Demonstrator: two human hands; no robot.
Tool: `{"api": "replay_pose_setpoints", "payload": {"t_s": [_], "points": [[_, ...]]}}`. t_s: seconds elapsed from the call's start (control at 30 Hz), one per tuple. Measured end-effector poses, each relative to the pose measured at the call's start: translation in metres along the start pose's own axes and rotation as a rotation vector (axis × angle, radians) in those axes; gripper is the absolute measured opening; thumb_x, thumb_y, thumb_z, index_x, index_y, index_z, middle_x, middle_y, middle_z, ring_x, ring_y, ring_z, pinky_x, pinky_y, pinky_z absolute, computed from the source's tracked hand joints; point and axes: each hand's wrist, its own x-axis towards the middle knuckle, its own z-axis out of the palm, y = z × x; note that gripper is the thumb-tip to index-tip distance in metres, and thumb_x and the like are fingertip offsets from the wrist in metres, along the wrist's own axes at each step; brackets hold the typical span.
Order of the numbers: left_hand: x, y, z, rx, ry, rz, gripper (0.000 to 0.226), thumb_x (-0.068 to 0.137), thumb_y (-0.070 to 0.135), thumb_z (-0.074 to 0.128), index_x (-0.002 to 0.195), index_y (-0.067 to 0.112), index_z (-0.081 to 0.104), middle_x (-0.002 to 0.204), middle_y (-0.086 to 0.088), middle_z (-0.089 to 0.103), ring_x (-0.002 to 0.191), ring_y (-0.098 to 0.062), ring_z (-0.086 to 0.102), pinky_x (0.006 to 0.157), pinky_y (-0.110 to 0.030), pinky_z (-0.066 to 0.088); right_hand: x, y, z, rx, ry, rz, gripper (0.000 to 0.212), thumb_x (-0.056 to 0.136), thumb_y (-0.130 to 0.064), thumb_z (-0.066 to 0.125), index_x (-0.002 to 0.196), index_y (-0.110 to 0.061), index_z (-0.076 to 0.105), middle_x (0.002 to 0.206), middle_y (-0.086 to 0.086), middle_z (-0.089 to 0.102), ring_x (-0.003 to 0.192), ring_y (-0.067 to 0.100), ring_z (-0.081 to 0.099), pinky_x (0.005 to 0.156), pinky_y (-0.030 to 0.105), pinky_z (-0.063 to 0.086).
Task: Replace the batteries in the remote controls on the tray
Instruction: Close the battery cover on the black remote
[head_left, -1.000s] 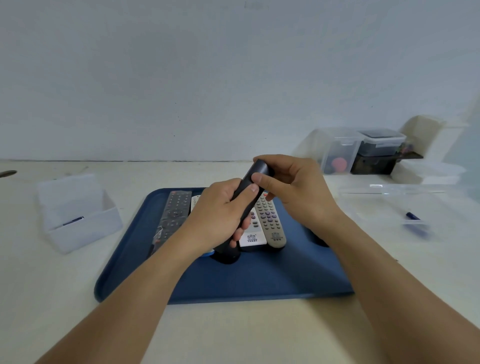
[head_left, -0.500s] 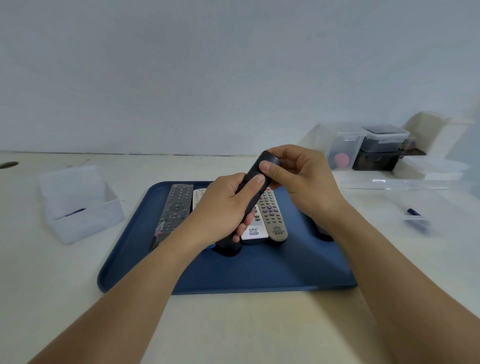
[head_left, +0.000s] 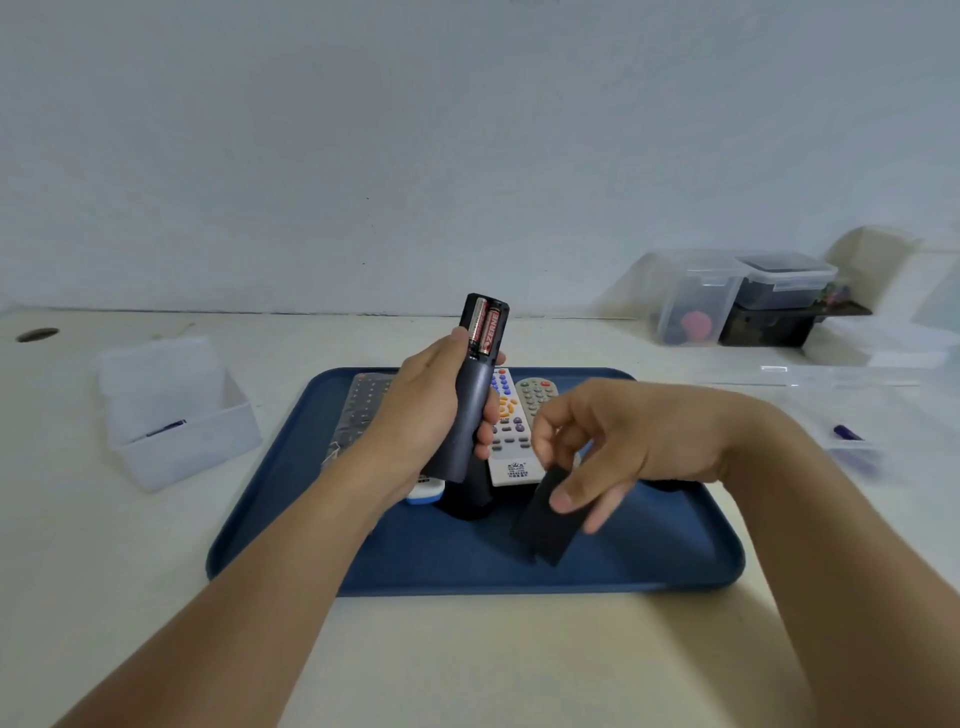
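My left hand (head_left: 415, 415) grips a dark grey remote (head_left: 470, 400) held upright over the blue tray (head_left: 649, 561), back side toward me. Its battery compartment is uncovered and two red batteries (head_left: 485, 327) sit inside it. My right hand (head_left: 613, 447) pinches the black battery cover (head_left: 545, 514) low over the tray's front right part. On the tray lie a white remote (head_left: 509, 441), a beige remote (head_left: 537, 397) and a black remote (head_left: 361, 410) at the left. Another dark remote (head_left: 465, 499) and a white-blue item (head_left: 426, 491) lie under my left hand.
An open clear box (head_left: 171, 415) with a small battery inside sits left of the tray. At the right lies a clear lid with a purple battery (head_left: 847, 432). Lidded containers (head_left: 737, 296) stand at the back right near the wall.
The battery cover came off the dark remote. My right hand carried it down and to the right over the tray, and the batteries now show. The left hand raised the remote more upright.
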Motion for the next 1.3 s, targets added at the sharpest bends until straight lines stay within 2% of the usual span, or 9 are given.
{"api": "replay_pose_setpoints", "payload": {"t_s": [0.2, 0.37, 0.5, 0.6, 0.67, 0.77, 0.87, 1.1, 1.3], "points": [[0.002, -0.004, 0.001, -0.019, -0.046, 0.009, 0.043, 0.108, 0.043, 0.038, 0.106, 0.01, 0.065, 0.065, -0.013, 0.059, 0.047, -0.021, 0.051, 0.045, -0.029, 0.046, 0.003, -0.002, 0.006, -0.309, 0.031, 0.089, 0.02, 0.079, -0.008, 0.083, 0.093, -0.005, 0.068, 0.066, -0.002, 0.067, 0.062, 0.012, 0.066, 0.063, 0.025, 0.057], [0.003, -0.004, 0.001, 0.015, -0.042, 0.031, 0.035, 0.108, 0.038, 0.043, 0.104, 0.012, 0.065, 0.063, -0.012, 0.059, 0.045, -0.021, 0.051, 0.044, -0.028, 0.046, -0.003, -0.007, -0.001, -0.341, 0.132, 0.035, 0.015, 0.078, -0.018, 0.085, 0.088, -0.012, 0.076, 0.079, 0.003, 0.076, 0.069, 0.009, 0.067, 0.057, 0.02, 0.053], [0.002, -0.005, 0.002, 0.075, -0.054, 0.052, 0.033, 0.108, 0.037, 0.044, 0.106, 0.011, 0.064, 0.062, -0.011, 0.061, 0.046, -0.021, 0.051, 0.044, -0.029, 0.047, -0.008, -0.006, -0.007, -0.385, 0.18, 0.031, 0.014, 0.078, -0.017, 0.085, 0.086, -0.011, 0.076, 0.075, 0.003, 0.076, 0.067, 0.011, 0.069, 0.056, 0.02, 0.053], [0.0, -0.005, 0.005, 0.152, -0.073, 0.097, 0.028, 0.107, 0.035, 0.045, 0.101, 0.014, 0.062, 0.06, -0.008, 0.06, 0.045, -0.021, 0.051, 0.043, -0.029, 0.047, 0.0, -0.008, -0.007, -0.264, 0.606, -0.293, 0.015, 0.079, -0.016, 0.084, 0.079, -0.008, 0.072, 0.069, 0.005, 0.073, 0.062, 0.014, 0.068, 0.053, 0.026, 0.055], [-0.003, -0.006, 0.009, 0.191, -0.098, 0.135, 0.024, 0.108, 0.033, 0.044, 0.097, 0.018, 0.06, 0.06, -0.006, 0.058, 0.047, -0.022, 0.051, 0.043, -0.031, 0.047, 0.01, -0.009, 0.0, -0.152, 0.949, -0.529, 0.017, 0.079, -0.015, 0.084, 0.081, -0.008, 0.068, 0.077, 0.004, 0.072, 0.071, 0.013, 0.07, 0.06, 0.029, 0.058], [-0.008, -0.008, 0.015, 0.261, -0.126, 0.214, 0.021, 0.108, 0.031, 0.042, 0.096, 0.022, 0.057, 0.062, -0.003, 0.058, 0.051, -0.022, 0.052, 0.046, -0.033, 0.048, 0.024, -0.008, 0.014, -0.15, 1.19, -0.651, 0.014, 0.082, -0.013, 0.08, 0.085, -0.012, 0.066, 0.084, -0.005, 0.07, 0.082, 0.008, 0.067, 0.067, 0.027, 0.057], [-0.012, -0.011, 0.019, 0.289, -0.136, 0.268, 0.021, 0.108, 0.032, 0.042, 0.093, 0.028, 0.056, 0.063, -0.002, 0.058, 0.052, -0.022, 0.053, 0.047, -0.034, 0.049, 0.031, -0.006, 0.02, -0.112, 1.235, -0.656, 0.011, 0.084, -0.01, 0.077, 0.088, -0.012, 0.067, 0.082, -0.009, 0.069, 0.081, 0.006, 0.067, 0.068, 0.027, 0.058], [-0.015, -0.015, 0.023, 0.347, -0.062, 0.337, 0.023, 0.108, 0.031, 0.042, 0.094, 0.017, 0.053, 0.066, -0.007, 0.06, 0.049, -0.024, 0.055, 0.045, -0.035, 0.051, 0.035, -0.007, 0.028, -0.078, 1.273, -0.701, 0.01, 0.084, -0.006, 0.076, 0.087, -0.012, 0.069, 0.081, -0.01, 0.069, 0.08, 0.01, 0.069, 0.069, 0.03, 0.06], [-0.017, -0.019, 0.028, 0.361, 0.012, 0.378, 0.023, 0.108, 0.032, 0.042, 0.091, 0.021, 0.053, 0.071, -0.019, 0.061, 0.047, -0.024, 0.055, 0.042, -0.041, 0.052, 0.038, -0.007, 0.029, -0.124, 1.29, -0.711, 0.009, 0.086, -0.007, 0.076, 0.087, -0.012, 0.069, 0.08, -0.012, 0.069, 0.083, 0.006, 0.068, 0.07, 0.018, 0.056]]}}
